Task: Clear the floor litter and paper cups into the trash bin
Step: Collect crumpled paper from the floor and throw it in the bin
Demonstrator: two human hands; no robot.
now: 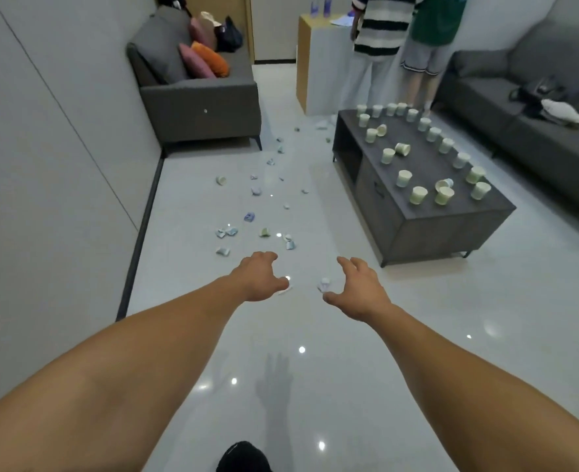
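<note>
Litter (249,217) trails up the floor (383,369) toward twelve o'clock and paper cups (418,194) crowd the surface (427,165) at two o'clock, while left grip (259,277) and right grip (359,291), both slack and empty, flank a crumpled scrap (325,285), likely the first pickup, needing a downward pinch.

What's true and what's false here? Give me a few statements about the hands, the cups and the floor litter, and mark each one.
1. The left hand and the right hand hold nothing. True.
2. The paper cups stand on a sofa. False: they are on the dark coffee table.
3. A crumpled scrap lies on the floor between the hands. True.
4. Every cup stands upright. False: a few, like this tipped cup, lie on their sides.
5. A trash bin stands beside the table. False: no bin is in view.
</note>
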